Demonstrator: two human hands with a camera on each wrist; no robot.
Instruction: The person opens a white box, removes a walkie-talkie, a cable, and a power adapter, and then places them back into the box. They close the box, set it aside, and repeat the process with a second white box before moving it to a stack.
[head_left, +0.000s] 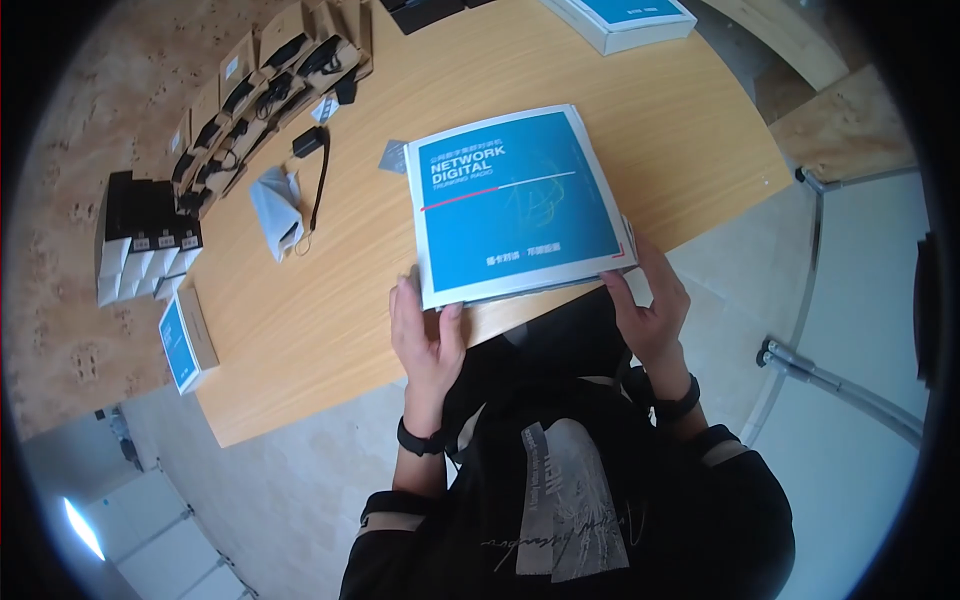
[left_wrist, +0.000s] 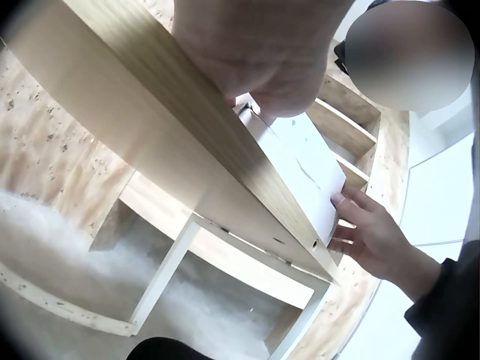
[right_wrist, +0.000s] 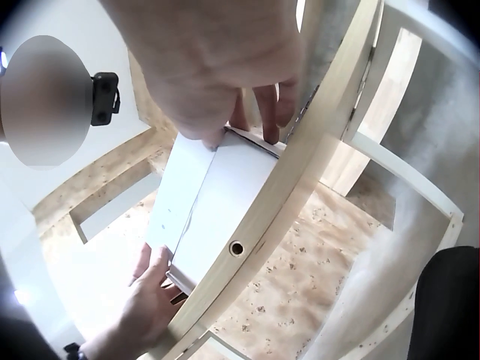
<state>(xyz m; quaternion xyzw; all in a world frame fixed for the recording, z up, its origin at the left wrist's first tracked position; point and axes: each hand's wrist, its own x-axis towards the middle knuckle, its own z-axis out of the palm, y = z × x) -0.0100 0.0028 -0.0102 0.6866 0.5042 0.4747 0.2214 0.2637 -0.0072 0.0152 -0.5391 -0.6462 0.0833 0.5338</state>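
Observation:
A flat white box (head_left: 520,215) with a blue printed top reading "NETWORK DIGITAL" lies near the table's front edge. My left hand (head_left: 425,345) grips its near left corner, thumb at the front edge and fingers along the side. At the near right corner my right hand (head_left: 652,310) holds it, thumb by the top edge and fingers down the side. The right wrist view shows the box's white front side (right_wrist: 225,202) with a seam running along it. Both hands appear there, at opposite ends of that side; some fingers are hidden behind the box.
Brown cartons (head_left: 265,85) with black cables stand in a row at the back left. A grey pouch (head_left: 277,210) and a black strap (head_left: 321,180) lie left of the box. Another blue-topped box (head_left: 630,18) is at the far edge, and a smaller one (head_left: 188,340) stands at the left edge.

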